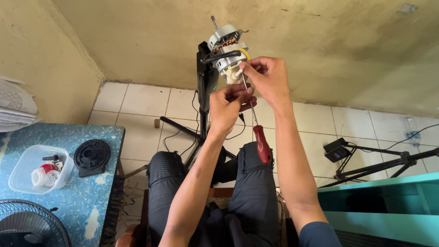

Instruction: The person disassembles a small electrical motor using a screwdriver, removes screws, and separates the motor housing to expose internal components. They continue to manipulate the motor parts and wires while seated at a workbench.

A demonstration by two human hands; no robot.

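A fan motor [227, 47] with a metal housing and copper windings sits on top of a black stand [206, 81], in front of me. My right hand [268, 80] pinches the white plastic part [232, 75] under the motor, close to a yellow wire. My left hand [227, 107] is just below, its fingers closed around the thin shaft of a screwdriver. The screwdriver's red handle [262, 145] hangs down over my knee, and its tip points up toward the motor. My legs in dark trousers are below.
A blue patterned table [90, 195] on the left holds a clear plastic tub [24, 169] of small parts, a black round part [91, 156] and a fan grille [22, 234]. A black tripod [382, 162] lies on the tiled floor at right, beside a teal shelf [398, 199].
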